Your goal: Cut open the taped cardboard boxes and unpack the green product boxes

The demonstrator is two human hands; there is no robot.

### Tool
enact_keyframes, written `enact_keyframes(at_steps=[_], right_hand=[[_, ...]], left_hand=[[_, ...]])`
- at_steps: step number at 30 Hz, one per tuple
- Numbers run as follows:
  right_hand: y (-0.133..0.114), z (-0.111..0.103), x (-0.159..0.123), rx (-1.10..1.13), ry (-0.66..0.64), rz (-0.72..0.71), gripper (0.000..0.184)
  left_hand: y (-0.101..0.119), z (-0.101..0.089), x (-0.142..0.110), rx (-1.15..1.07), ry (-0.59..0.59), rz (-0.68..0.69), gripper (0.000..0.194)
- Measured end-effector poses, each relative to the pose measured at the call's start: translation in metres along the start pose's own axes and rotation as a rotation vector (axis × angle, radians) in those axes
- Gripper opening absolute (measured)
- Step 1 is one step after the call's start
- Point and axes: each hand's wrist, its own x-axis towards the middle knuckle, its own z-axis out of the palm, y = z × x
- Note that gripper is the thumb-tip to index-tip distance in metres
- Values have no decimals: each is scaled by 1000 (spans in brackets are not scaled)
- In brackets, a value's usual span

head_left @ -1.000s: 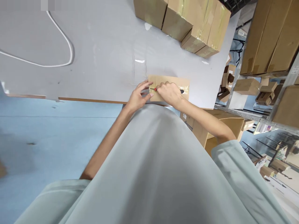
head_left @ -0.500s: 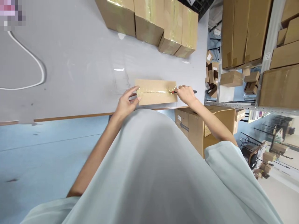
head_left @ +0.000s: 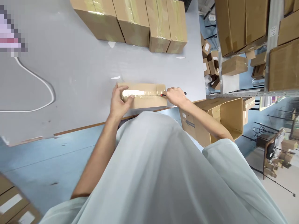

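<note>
A small sealed cardboard box [head_left: 147, 102] lies near the front edge of the table, clear tape running along its middle seam. My left hand [head_left: 119, 101] grips its left end, thumb on the top and fingers over the far corner. Closed in my right hand [head_left: 176, 97] is a slim utility knife [head_left: 163, 95], red near the front with a black end poking out behind the fist. Its tip meets the taped seam at the box's right end; the blade itself is too small to make out.
Several taped cardboard boxes [head_left: 133, 29] stand in a row at the table's back. A large open carton [head_left: 196, 126] sits below the table's right end. Shelving [head_left: 247, 95] with more cartons is at right. A white cable [head_left: 50, 90] curves across the table's left side.
The view has shifted. My left hand has moved further over the box's end, its thumb now on the top. My right hand still holds the utility knife at the right end of the seam.
</note>
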Motion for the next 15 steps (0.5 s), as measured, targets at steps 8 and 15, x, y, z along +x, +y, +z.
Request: enact_keyframes(at_steps=[8, 15], right_hand=[[10, 15, -15, 23, -38, 110, 43], [44, 24, -29, 28, -38, 157, 38]], left_hand=[[46, 8, 0, 71, 110, -130, 70], [40, 6, 0, 37, 118, -121, 70]])
